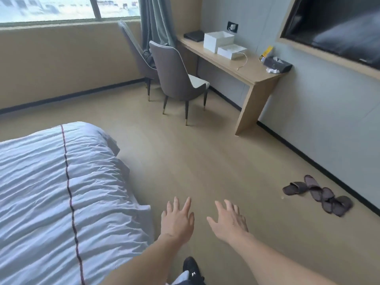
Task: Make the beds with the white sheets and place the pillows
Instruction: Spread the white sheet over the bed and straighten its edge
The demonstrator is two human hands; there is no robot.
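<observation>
Above the floor [205, 161], both hands, left hand [177, 222] and right hand [230, 221], spread their fingers [186, 204] wide and empty; the white-sheeted bed [41, 192] lies just left of them.

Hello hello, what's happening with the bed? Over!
Both hands, left and right, open, empty, over floor. White sheet on bed, wrinkled. Slippers lying right.
</observation>
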